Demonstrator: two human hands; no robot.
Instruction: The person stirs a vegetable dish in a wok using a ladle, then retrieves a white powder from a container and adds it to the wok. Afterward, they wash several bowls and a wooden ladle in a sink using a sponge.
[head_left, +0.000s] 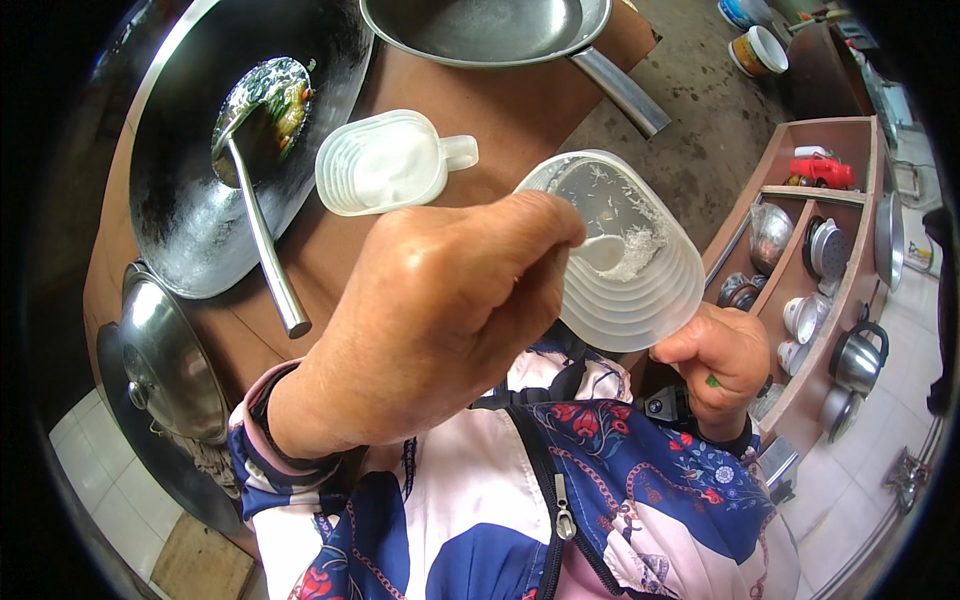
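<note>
My left hand (442, 315) pinches a small white spoon (604, 253), its handle hidden by my fingers. The spoon's bowl is inside a translucent ribbed plastic container (637, 300), above white needle-like crystals (641, 244). My right hand (716, 360) grips this container at its near right end, and the container is tilted. A bit of green leaf sticks to that hand. Beyond my left hand, a similar handled container (382, 161) holds white powder. To the left, a wok (172, 232) contains liquid with green and yellow food (289, 112), and a steel ladle (259, 232) rests in it.
A steel frying pan (487, 37) stands at the back of the brown tabletop (480, 97), its handle overhanging the edge. A domed steel lid (172, 352) is at left. Shelves (780, 300) with bowls, a kettle (859, 356) and buckets (759, 51) are at right.
</note>
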